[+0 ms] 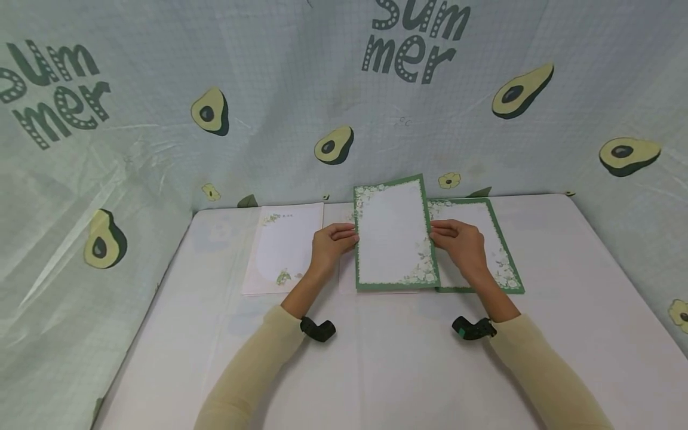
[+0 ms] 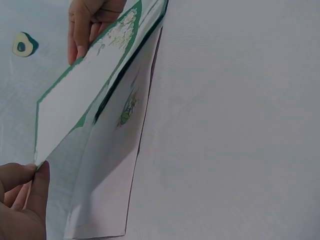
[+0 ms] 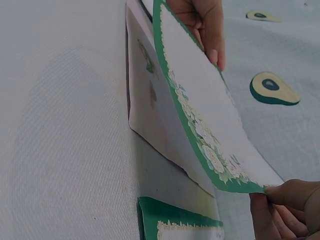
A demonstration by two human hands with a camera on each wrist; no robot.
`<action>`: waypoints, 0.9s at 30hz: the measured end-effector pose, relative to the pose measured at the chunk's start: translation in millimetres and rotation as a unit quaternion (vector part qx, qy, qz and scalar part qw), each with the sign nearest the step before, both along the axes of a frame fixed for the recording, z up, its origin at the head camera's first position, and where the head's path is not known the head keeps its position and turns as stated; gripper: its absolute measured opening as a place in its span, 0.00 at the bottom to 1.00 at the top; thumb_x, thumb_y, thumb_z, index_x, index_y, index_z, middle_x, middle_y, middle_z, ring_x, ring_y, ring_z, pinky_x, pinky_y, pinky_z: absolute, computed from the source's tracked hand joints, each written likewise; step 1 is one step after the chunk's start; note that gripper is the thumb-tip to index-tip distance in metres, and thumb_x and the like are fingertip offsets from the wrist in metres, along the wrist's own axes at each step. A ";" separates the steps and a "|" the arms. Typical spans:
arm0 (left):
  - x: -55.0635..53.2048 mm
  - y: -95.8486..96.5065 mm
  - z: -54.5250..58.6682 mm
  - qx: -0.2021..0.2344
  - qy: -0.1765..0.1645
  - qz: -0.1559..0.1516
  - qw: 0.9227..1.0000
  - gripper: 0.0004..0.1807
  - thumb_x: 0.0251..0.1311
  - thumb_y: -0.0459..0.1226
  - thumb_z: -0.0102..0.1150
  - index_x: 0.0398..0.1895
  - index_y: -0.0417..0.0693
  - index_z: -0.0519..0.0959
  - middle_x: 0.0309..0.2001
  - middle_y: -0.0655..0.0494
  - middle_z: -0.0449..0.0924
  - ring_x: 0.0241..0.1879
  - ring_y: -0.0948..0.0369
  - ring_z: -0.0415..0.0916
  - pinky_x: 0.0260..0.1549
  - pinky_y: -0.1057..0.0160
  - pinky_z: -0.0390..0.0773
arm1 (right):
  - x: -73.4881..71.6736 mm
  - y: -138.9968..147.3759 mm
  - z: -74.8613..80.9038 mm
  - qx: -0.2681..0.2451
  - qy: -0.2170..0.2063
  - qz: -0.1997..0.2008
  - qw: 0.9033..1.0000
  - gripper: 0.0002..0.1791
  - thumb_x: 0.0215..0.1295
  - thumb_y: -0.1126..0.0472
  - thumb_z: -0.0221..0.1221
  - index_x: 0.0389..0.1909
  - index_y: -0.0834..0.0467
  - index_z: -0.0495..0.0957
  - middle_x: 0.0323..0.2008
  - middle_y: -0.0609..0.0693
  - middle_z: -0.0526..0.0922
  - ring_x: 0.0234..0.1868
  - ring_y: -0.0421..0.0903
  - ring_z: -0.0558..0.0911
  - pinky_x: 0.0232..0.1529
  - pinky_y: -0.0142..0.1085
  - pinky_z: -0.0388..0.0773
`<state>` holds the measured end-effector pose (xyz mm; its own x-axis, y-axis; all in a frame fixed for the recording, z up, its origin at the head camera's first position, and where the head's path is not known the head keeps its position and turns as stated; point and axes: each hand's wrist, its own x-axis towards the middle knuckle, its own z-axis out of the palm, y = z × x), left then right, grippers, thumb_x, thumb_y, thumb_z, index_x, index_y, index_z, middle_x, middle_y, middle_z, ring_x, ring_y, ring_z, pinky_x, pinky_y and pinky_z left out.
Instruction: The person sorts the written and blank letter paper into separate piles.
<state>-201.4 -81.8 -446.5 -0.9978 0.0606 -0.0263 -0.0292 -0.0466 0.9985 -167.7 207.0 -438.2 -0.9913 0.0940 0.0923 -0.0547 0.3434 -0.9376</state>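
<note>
Between my two hands a green-bordered sheet of paper (image 1: pixel 395 233) with white flowers is held up off the table, over a pale pink sheet (image 1: pixel 346 280) mostly hidden behind it. My left hand (image 1: pixel 334 246) pinches its left edge between thumb and fingers. On the opposite edge, my right hand (image 1: pixel 461 243) pinches it the same way. The right wrist view shows the held sheet (image 3: pixel 200 100) bowed slightly and raised above the pink paper (image 3: pixel 150 105). To the right, partly behind my right hand, lies a green-bordered stack (image 1: pixel 505 257) of matching paper.
A pale pink stack of paper (image 1: pixel 287 251) with small green prints lies at the left, beside my left forearm. All of it rests on a white table (image 1: pixel 365 370). Behind the table hangs a sheet printed with avocados (image 1: pixel 334 145). Each wrist carries a black camera (image 1: pixel 318 329).
</note>
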 end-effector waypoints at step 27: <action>-0.4 34.0 2.8 0.027 0.014 -0.018 0.999 0.15 0.60 0.23 0.67 0.51 0.30 0.83 0.45 0.38 0.87 0.40 0.62 0.86 0.42 0.65 0.87 | 12.0 29.8 0.2 0.043 0.003 -0.021 0.999 0.20 0.73 0.57 0.62 0.60 0.62 0.81 0.51 0.63 0.86 0.37 0.27 0.84 0.43 0.31 0.86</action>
